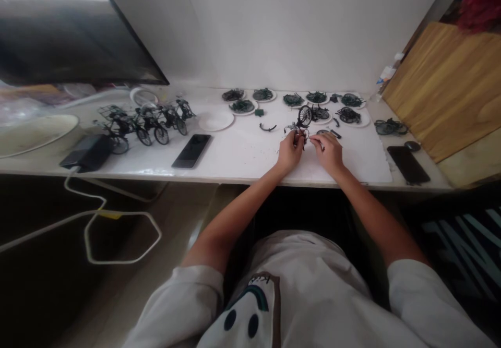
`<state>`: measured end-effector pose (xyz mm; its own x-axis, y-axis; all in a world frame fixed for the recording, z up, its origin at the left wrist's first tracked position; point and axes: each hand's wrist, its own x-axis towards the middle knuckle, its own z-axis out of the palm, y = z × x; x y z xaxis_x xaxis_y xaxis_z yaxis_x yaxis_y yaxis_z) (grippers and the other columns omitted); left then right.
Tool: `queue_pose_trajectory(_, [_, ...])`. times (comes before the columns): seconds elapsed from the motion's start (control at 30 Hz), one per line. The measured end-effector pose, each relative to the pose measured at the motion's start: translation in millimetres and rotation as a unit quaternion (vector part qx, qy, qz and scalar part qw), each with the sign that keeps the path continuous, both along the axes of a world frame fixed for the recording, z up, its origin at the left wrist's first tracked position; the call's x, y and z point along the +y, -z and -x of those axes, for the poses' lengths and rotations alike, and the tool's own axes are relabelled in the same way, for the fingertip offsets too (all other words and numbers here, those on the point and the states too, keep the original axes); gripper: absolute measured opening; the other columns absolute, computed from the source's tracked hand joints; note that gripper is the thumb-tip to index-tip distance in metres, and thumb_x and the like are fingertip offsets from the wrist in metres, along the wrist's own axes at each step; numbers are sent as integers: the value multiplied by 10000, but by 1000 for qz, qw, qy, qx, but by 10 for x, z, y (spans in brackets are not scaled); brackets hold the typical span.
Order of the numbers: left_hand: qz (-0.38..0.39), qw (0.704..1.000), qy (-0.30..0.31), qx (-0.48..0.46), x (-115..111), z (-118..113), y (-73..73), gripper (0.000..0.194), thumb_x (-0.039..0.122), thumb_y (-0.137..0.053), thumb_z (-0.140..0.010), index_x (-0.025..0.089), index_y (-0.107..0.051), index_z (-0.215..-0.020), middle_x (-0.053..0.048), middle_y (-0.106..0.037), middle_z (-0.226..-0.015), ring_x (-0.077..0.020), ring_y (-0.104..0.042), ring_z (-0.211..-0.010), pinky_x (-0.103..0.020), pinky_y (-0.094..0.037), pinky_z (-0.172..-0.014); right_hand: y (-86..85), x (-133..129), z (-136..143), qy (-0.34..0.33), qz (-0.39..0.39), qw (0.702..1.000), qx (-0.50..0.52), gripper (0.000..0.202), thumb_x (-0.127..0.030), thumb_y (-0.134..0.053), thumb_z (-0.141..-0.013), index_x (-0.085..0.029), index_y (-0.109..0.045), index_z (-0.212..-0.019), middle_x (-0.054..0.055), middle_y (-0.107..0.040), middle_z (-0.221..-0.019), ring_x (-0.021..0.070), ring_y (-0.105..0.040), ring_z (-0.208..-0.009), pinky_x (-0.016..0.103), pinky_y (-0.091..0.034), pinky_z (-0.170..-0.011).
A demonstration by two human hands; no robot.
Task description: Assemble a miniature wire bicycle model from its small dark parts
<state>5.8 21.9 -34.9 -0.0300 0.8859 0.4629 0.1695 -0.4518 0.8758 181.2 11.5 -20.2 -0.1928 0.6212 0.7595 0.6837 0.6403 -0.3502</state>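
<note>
My left hand [289, 153] is closed around a partly built miniature bicycle [305, 117], held tilted with a black spoked wheel pointing up. Its lower parts are mostly hidden by my fingers. Close beside it, my right hand [329, 153] has its fingertips pinched together against the bicycle's near side. Whatever they grip is too small to make out. A curved black piece [267, 128] lies on the white sheet to the left of my hands. Just beyond my right hand is a short dark bar [335, 134].
Several round white plates carrying dark bicycle parts [241, 106] line the back. Assembled miniature bicycles [143, 121] stand at left, near a bare white plate [216, 121], a phone [191, 151] and a black box [89, 152] with a white cable. Another dark phone [408, 164] lies right.
</note>
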Motion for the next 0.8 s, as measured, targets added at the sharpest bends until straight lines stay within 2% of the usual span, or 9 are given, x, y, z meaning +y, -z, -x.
queue_pose_trajectory(0.17, [-1,1000,7,5,25,0,43,122,263,-613,-1053,206,-674,-1141,-133,-821,-1177,-192,-778,-969,-309,-585,-826,-3,-3,-2,-1,1,1000,-10,250,-302,-600,-1098,-260,-846,-1069,97,-831,-1020,287,-723,-1008,455,-577,-951])
queue_pose_trajectory(0.3, [-19,999,-10,24,36,2,55,69,254,-615,-1047,215,-669,-1067,-121,-824,-1123,-194,-765,-950,-322,-570,-863,14,-3,-15,-11,-1,1000,-16,255,-278,-615,-1091,-273,-870,-1085,81,-851,-1045,280,-729,-999,449,-585,-929])
queue_pose_trajectory(0.5, [-9,1000,-4,22,28,5,28,65,231,-607,-1043,217,-666,-1069,-121,-827,-1109,-210,-776,-977,-333,-577,-887,31,-9,-29,-17,0,1000,-6,297,-198,-613,-1072,-302,-886,-1130,60,-865,-1090,273,-741,-1012,457,-599,-932])
queue_pose_trajectory(0.8, [-9,999,-3,30,-13,12,-28,85,194,-609,-1031,215,-677,-1078,-121,-831,-1104,-213,-775,-953,-348,-575,-908,13,-14,-26,-18,3,1000,3,359,-121,-587,-1041,-301,-897,-1067,47,-873,-1115,271,-768,-1028,470,-617,-958])
